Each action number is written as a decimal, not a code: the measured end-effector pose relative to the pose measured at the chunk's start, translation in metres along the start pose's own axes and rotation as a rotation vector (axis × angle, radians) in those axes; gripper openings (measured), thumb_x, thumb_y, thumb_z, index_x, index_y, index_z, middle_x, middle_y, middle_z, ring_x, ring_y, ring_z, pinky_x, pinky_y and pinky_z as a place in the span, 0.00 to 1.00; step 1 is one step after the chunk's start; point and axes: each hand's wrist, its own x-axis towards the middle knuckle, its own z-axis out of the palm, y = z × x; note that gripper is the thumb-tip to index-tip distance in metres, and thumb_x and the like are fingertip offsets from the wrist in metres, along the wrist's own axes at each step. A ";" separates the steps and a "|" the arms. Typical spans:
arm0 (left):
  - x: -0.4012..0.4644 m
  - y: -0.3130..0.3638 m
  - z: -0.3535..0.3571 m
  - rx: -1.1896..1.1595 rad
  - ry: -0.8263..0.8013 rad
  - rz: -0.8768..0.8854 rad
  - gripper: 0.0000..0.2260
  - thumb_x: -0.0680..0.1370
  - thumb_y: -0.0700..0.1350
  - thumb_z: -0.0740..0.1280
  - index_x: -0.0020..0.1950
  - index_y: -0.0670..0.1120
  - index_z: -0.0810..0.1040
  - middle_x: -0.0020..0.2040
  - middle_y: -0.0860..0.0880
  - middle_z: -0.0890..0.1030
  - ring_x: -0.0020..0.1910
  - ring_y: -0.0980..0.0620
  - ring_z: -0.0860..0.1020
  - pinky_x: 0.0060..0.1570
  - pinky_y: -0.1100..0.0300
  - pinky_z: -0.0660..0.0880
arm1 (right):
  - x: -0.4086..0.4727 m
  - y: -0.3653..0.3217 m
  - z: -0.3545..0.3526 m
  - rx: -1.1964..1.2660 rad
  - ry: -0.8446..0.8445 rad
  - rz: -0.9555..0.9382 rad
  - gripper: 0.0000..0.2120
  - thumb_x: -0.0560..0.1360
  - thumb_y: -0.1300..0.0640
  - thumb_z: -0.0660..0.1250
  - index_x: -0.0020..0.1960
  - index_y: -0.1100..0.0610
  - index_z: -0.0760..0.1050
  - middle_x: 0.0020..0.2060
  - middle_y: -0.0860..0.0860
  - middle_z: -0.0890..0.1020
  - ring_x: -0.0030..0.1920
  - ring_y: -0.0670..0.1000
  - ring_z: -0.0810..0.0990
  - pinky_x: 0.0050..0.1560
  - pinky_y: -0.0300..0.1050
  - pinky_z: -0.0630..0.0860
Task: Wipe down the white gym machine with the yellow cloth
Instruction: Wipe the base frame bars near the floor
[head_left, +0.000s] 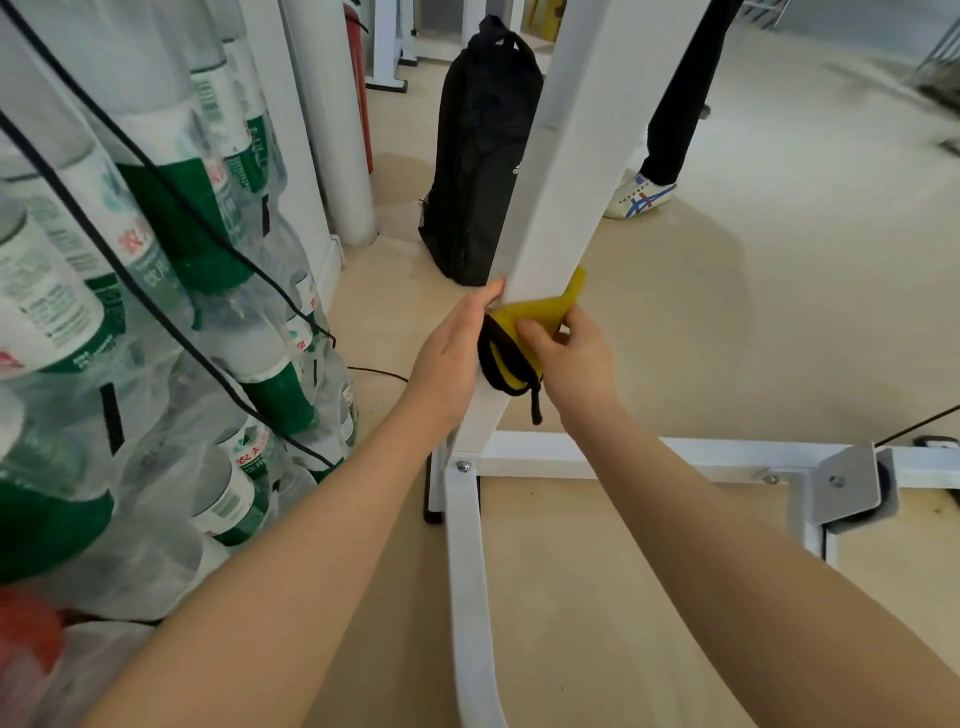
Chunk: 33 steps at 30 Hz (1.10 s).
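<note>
Yellow cloth (540, 312), black-edged, pinched in right hand (574, 358) fingers and wrapped round the slanted white post (550, 197). Left hand (452, 353) fingers straight, bracing post's side. Step: wiping lower post. Next, likely: slide toward base frame (623, 457).

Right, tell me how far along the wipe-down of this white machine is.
Nothing visibly finished; the frame shows no wet or cleaned streaks. In hand: the right hand presses the yellow cloth against the slanted white post, low down, while the left hand steadies that post. Apparently left: the upper post and the base rails by the floor.
</note>
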 end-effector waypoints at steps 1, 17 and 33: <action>0.002 0.002 -0.002 -0.004 -0.001 -0.022 0.20 0.80 0.56 0.46 0.69 0.58 0.67 0.65 0.57 0.72 0.64 0.62 0.68 0.63 0.66 0.64 | 0.001 -0.007 -0.003 -0.013 0.027 -0.017 0.07 0.75 0.56 0.66 0.53 0.53 0.73 0.48 0.53 0.81 0.49 0.51 0.79 0.53 0.53 0.78; 0.001 0.040 -0.007 0.030 0.013 -0.176 0.23 0.81 0.57 0.43 0.66 0.52 0.71 0.58 0.55 0.73 0.59 0.58 0.69 0.56 0.63 0.60 | -0.003 -0.035 -0.008 -0.085 0.116 -0.028 0.10 0.76 0.56 0.66 0.55 0.58 0.73 0.42 0.49 0.77 0.45 0.50 0.76 0.46 0.43 0.73; 0.001 0.083 -0.003 -0.134 0.011 -0.001 0.21 0.80 0.57 0.47 0.68 0.53 0.69 0.61 0.57 0.71 0.59 0.61 0.68 0.55 0.69 0.61 | -0.008 -0.085 -0.026 -0.112 0.154 -0.068 0.05 0.77 0.56 0.64 0.51 0.55 0.69 0.39 0.46 0.74 0.46 0.51 0.76 0.48 0.46 0.74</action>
